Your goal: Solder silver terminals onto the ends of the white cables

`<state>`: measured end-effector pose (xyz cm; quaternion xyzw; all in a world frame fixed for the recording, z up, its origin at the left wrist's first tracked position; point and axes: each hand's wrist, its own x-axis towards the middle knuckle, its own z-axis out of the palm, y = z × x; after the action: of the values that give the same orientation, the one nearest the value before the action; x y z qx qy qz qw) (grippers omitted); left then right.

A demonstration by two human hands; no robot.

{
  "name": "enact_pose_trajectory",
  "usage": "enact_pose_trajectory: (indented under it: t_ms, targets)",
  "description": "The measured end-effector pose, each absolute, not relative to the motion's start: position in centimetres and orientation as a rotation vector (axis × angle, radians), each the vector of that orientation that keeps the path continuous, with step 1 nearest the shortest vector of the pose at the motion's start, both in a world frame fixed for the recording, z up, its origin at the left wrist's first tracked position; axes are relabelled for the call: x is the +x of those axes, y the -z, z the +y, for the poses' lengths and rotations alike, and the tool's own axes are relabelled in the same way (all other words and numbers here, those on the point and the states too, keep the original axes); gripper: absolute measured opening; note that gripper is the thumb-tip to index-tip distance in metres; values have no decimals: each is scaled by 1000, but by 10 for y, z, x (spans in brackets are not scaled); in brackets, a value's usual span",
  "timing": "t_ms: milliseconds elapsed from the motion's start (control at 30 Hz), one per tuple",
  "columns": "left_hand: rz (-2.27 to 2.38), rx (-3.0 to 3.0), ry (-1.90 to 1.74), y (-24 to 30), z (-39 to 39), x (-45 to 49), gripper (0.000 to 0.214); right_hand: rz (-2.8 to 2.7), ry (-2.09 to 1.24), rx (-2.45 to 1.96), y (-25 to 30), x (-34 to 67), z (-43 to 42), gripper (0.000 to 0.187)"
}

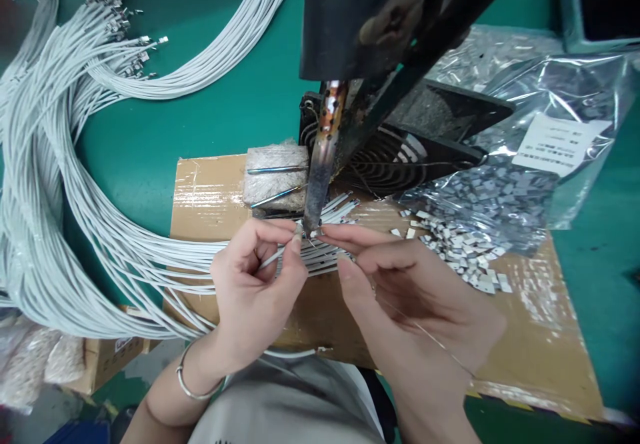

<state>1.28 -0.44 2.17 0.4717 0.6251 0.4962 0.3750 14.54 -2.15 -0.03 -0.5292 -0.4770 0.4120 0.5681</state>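
My left hand (260,291) pinches the end of a white cable (270,259) between thumb and fingertips, right at the tip of a soldering iron (323,164) that points down. My right hand (400,291) is closed around a thin solder wire (440,345), which trails out below the palm. Its index fingertip reaches to the iron's tip. A small pale piece (314,235) sits at the tip between both hands; its details are too small to tell. More white cables (190,267) lie under and behind my hands on a cardboard sheet (200,197).
Behind the iron stands a black fan (390,164). Loose small white pieces (470,251) are heaped at the right, beside a clear bag (520,191) of grey pieces. A wrapped block (275,187) bears two metal rods. Thick cable bundles (40,197) fill the left.
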Motion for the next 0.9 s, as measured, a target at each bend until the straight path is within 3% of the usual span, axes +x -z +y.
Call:
enact_pose_trajectory:
  t_ms: [900]
  targets:
    - [1604,1200,-1292,-21,-4,12,15,-1135,-931,-1239,0,144,-20,22]
